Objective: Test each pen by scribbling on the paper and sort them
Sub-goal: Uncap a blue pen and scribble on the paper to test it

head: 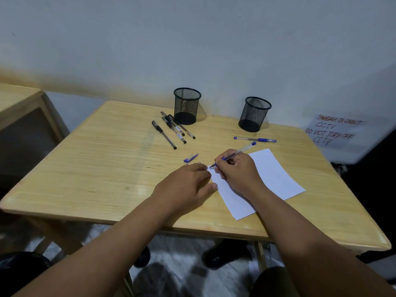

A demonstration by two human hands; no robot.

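While the right hand (236,170) pinches a blue pen (233,155) in curled fingers, tip at the paper's (276,179) far-left corner, the left hand (186,185) presses flat on the paper's left edge. Four black pens (171,129) lie left of a mesh cup (186,106); another blue pen (255,139) lies near the right cup (254,114), and a blue cap (190,157) rests on the table (107,168).

Table (107,168): two mesh cups (186,106) (254,114) at the back by the wall; four pens (172,129) before the left cup; paper (276,179) front right under my hands; loose cap (190,157) left of it.
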